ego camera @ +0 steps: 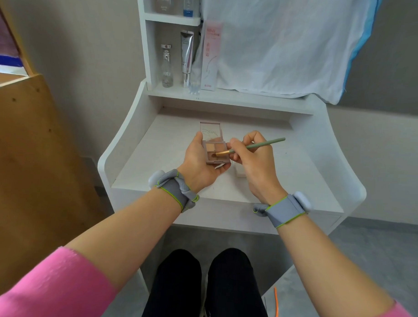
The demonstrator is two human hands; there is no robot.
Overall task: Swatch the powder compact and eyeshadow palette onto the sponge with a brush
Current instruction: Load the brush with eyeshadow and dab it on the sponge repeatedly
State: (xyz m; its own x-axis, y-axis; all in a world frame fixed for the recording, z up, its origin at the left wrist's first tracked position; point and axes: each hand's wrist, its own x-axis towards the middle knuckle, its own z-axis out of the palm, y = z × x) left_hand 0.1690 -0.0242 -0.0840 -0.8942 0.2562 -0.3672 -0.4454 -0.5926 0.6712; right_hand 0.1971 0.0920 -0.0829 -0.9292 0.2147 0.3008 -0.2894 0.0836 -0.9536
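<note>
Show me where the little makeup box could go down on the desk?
Bare desk lies left of the left hand, and more right of the right hand toward the curved edge. It is crowded under the hands, where the palette, brush and sponge sit.

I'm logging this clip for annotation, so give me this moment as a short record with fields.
left hand: holds open eyeshadow palette above desk
right hand: grips green-handled brush
brush tip: in a lower palette pan
sponge: white, on desk, partly hidden behind right hand
shelf items: glass bottle, silver tube, pink box
</note>
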